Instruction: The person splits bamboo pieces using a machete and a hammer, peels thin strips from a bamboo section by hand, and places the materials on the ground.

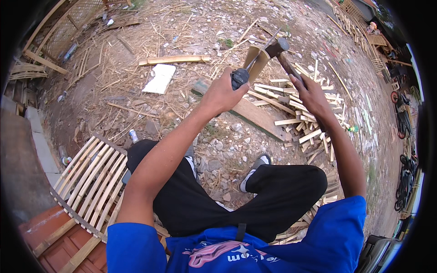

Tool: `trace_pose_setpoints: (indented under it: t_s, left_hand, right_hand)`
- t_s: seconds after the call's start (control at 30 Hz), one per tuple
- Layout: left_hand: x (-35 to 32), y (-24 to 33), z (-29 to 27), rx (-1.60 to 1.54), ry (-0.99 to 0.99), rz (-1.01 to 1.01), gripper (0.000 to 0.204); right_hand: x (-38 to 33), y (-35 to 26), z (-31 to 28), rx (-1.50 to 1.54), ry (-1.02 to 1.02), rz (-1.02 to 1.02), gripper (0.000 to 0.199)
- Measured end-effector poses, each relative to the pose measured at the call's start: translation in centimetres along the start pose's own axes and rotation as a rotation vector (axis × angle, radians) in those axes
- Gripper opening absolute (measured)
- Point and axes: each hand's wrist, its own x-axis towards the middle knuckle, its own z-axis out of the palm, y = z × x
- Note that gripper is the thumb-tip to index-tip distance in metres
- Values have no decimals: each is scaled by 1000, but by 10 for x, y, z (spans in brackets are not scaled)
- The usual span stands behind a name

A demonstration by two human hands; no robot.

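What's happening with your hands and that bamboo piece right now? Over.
Left hand shut on knife handle. Right hand shut on hammer handle. Blade sits in bamboo piece, raised above plank. Nothing in the way.

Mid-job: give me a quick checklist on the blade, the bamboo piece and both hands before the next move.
1. Left hand closed on the blade's dark handle: ok.
2. Blade meets the top of the bamboo piece: ok; depth cannot tell.
3. Right hand grips the mallet, raised beside the blade: ok.
4. Bamboo piece's lower end seated on the plank: cannot tell, hidden by the left hand.
5. Feet back from the plank: ok.
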Motion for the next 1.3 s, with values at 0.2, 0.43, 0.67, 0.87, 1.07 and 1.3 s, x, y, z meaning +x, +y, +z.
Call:
trace_pose_setpoints:
  t_s: [0.2,0.43,0.67,0.87,1.07,1.3]
  left_hand:
    - [4,7,7,37,-22,-22,51]
    - [7,8,13,-8,-52,-11,54]
    - [23,-23,15,30,9,-46,56]
    - [28,-21,18,21,-2,-103,53]
    - [22,-23,16,40,16,-54,48]
    - [24,-17,22,64,6,-55,47]
  right_hand:
    - [9,-29,-67,135,212,-47,66]
    - [39,15,-10,483,419,-182,54]
    - [-10,153,150,-256,-261,-40,60]
    - [2,89,100,27,-176,185,64]
    - [43,-7,-35,420,321,-83,57]
    - [59,28,29,194,436,-101,56]
